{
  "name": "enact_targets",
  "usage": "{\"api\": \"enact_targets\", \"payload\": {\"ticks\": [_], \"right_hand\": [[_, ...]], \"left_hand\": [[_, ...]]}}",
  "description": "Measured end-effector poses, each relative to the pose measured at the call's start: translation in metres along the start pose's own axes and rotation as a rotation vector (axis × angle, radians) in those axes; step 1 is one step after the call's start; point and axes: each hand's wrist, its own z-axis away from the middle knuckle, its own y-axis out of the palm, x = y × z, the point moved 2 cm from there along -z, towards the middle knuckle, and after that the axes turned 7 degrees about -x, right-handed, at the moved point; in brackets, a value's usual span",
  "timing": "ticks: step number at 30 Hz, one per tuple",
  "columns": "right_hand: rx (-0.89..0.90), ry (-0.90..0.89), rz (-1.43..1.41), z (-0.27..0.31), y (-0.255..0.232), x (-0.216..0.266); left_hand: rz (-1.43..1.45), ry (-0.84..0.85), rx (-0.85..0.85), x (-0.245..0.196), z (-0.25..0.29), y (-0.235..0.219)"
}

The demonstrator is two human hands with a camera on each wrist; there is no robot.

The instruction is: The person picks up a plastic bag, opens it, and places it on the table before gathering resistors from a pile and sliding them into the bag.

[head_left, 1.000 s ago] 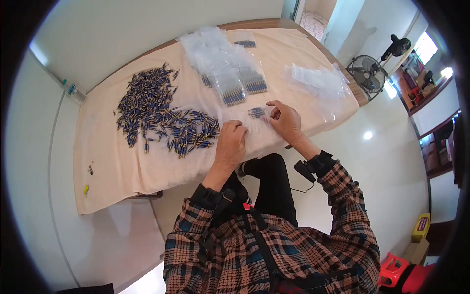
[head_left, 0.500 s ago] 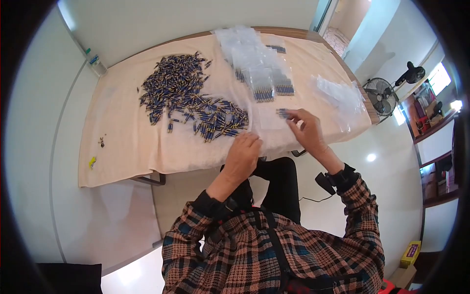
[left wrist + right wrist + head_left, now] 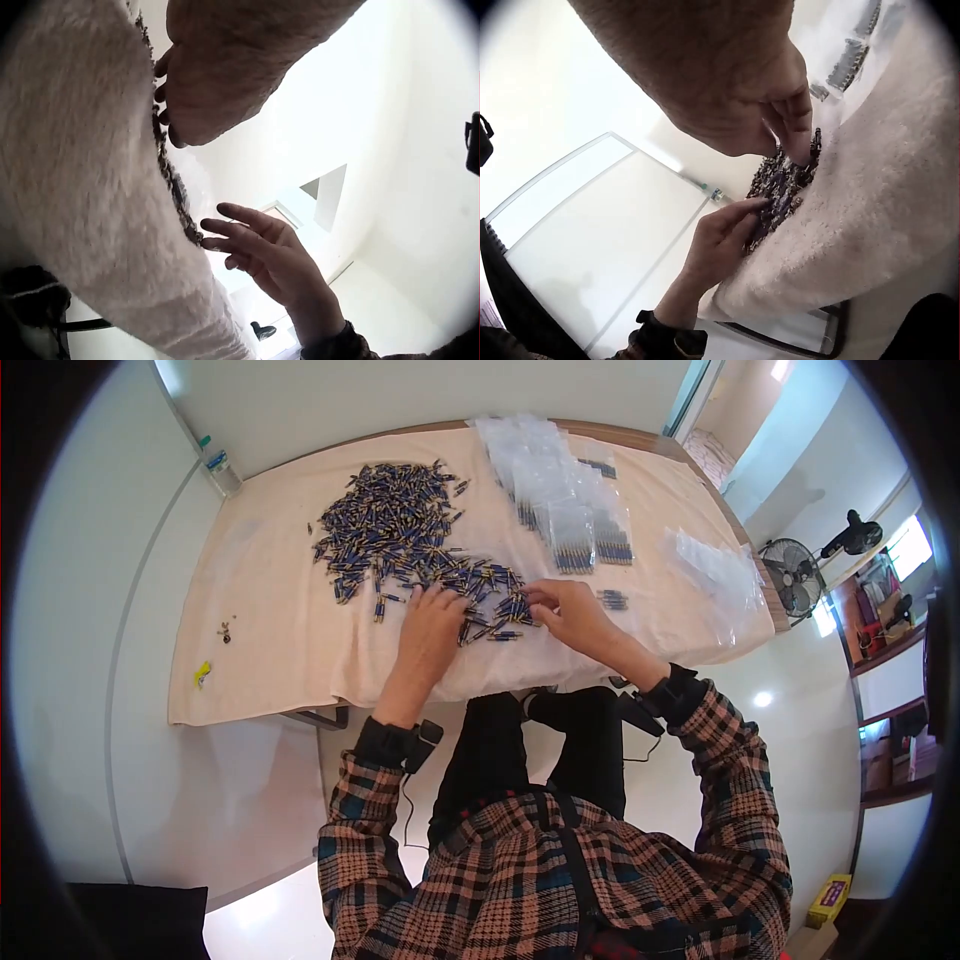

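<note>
A big heap of small blue and gold cylindrical pieces (image 3: 400,530) lies on a beige towel (image 3: 280,600) that covers the table. My left hand (image 3: 432,622) reaches to the heap's near edge, and its straight fingers touch the pieces. My right hand (image 3: 562,610) is at the heap's right end, fingertips down among the pieces (image 3: 784,184). The right wrist view shows the left hand (image 3: 724,232) stretched toward the same spot. In the left wrist view the right hand (image 3: 262,251) has its fingers spread. A small group of pieces (image 3: 612,598) lies just right of my right hand.
Clear bags filled with pieces (image 3: 575,535) lie in a row at the back of the table, with loose empty bags (image 3: 720,565) at the right end. Small bits (image 3: 226,628) and a yellow scrap (image 3: 203,673) lie at the left. A fan (image 3: 795,570) stands on the floor beyond.
Both hands have moved left from the small group of pieces near the table's front to the edge of the big heap. The head view has swung with them.
</note>
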Motion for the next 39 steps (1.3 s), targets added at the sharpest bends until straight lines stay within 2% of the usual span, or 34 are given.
{"api": "enact_targets", "payload": {"ticks": [3,6,7,10,12,14,15,16,18,19,22,24,27,30,34,35,38,39], "right_hand": [[0.023,-0.008,-0.022,-0.015,0.006,-0.004],[0.044,0.056,-0.048,-0.029,0.01,-0.007],[0.055,0.087,-0.061,-0.034,0.012,-0.007],[0.024,0.073,-0.193,-0.058,0.032,-0.017],[0.006,0.059,-0.259,-0.07,0.042,-0.012],[0.089,0.09,-0.354,-0.079,0.05,-0.006],[0.13,0.105,-0.399,-0.082,0.05,-0.003],[0.126,0.105,-0.399,-0.085,0.047,-0.002],[0.05,-0.053,-0.179,-0.084,0.039,0.0],[0.014,-0.128,-0.069,-0.082,0.037,-0.004],[0.095,-0.169,-0.044,-0.075,0.034,-0.016],[0.141,-0.186,-0.029,-0.068,0.029,-0.018],[0.037,-0.009,-0.392,-0.061,0.012,-0.013],[0.068,-0.008,-0.267,-0.047,0.002,-0.014],[0.083,-0.016,-0.214,-0.032,0.001,-0.01],[0.083,-0.007,-0.219,-0.028,0.003,-0.007],[0.077,-0.008,-0.193,-0.023,0.005,-0.001],[0.069,-0.008,-0.175,-0.022,0.006,0.0]], "left_hand": [[0.107,-0.094,-0.005,0.018,-0.001,-0.01],[0.107,-0.32,-0.06,0.031,0.004,-0.017],[0.106,-0.32,-0.06,0.033,0.003,-0.015],[0.19,-0.485,-0.004,0.035,-0.002,-0.004],[0.23,-0.429,-0.01,0.027,-0.008,0.004],[0.316,-0.32,-0.019,0.018,-0.017,0.009],[0.314,-0.316,-0.021,0.016,-0.02,0.008],[0.451,-0.342,0.029,0.013,-0.019,0.008],[0.73,-0.405,0.138,0.005,-0.014,0.009],[0.734,-0.409,0.147,0.004,-0.011,0.013],[0.575,-0.174,0.006,0.004,-0.011,0.017],[0.525,-0.173,-0.008,0.003,-0.009,0.016],[0.409,-0.154,-0.034,0.004,-0.012,0.004],[0.485,-0.465,0.011,0.014,-0.004,-0.008],[0.405,-0.574,0.141,0.013,0.006,-0.017],[0.397,-0.575,0.14,0.01,0.006,-0.018],[0.168,-0.4,0.178,-0.006,0.004,-0.014],[0.167,-0.397,0.178,-0.006,0.003,-0.012]]}}
